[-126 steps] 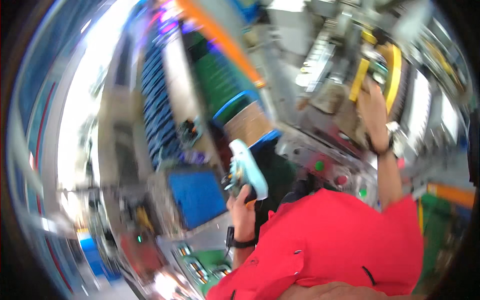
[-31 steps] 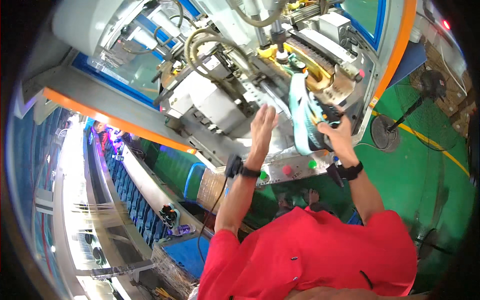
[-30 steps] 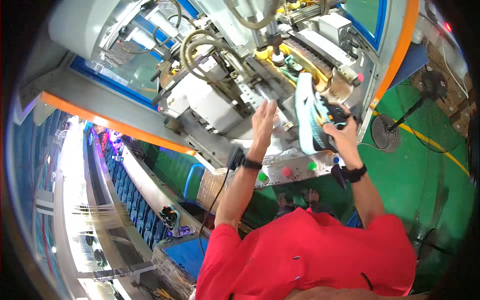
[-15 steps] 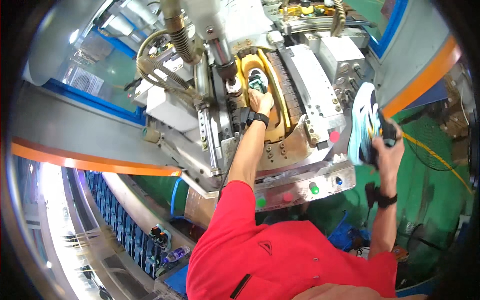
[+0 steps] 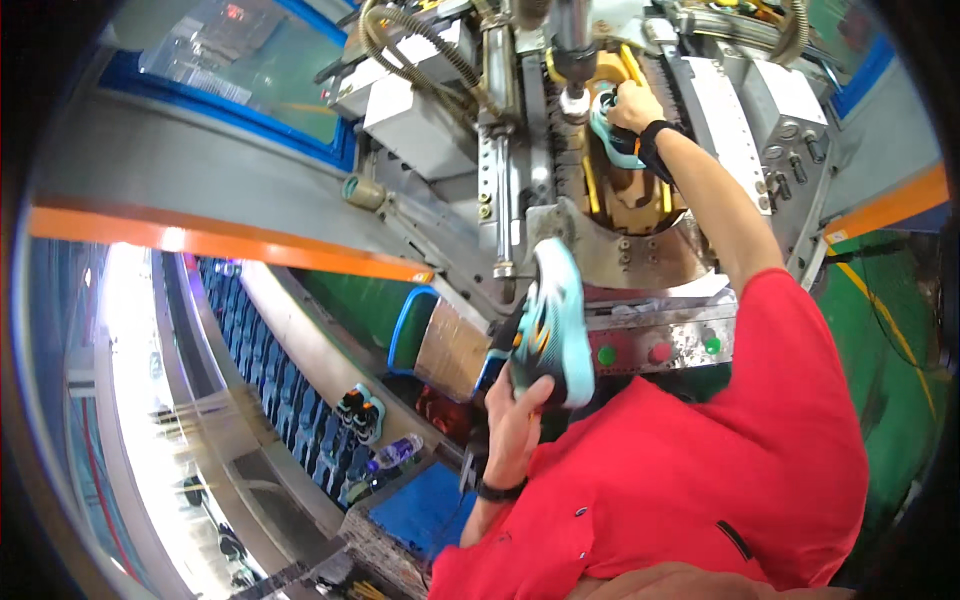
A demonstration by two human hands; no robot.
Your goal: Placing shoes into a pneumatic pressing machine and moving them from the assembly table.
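My left hand (image 5: pixel 512 428) grips a sneaker (image 5: pixel 560 330) by the heel end, its toe pointing up and away from me. It has a pale turquoise sole and a dark and white upper with orange marks. At the machine, my right hand (image 5: pixel 637 106) is closed on the top of a second sneaker (image 5: pixel 620 145), which is partly hidden under the fingers. This one sits in the far part of the machine's long padded cradle (image 5: pixel 640 215), between yellow-edged sides. A vertical metal rod with a white tip (image 5: pixel 574 104) stands just left of it.
A control panel with green and red buttons (image 5: pixel 660 352) lies along the machine's front. To the left, a curved conveyor (image 5: pixel 290 370) runs past, with another pair of sneakers (image 5: pixel 360 413) and a bottle (image 5: pixel 396 452) beside it. Orange-edged guards (image 5: pixel 230 247) flank the machine.
My left hand has come out of the cradle and toward me, now holding a sneaker. My right hand has carried its sneaker from the right side into the cradle. The view has shifted.
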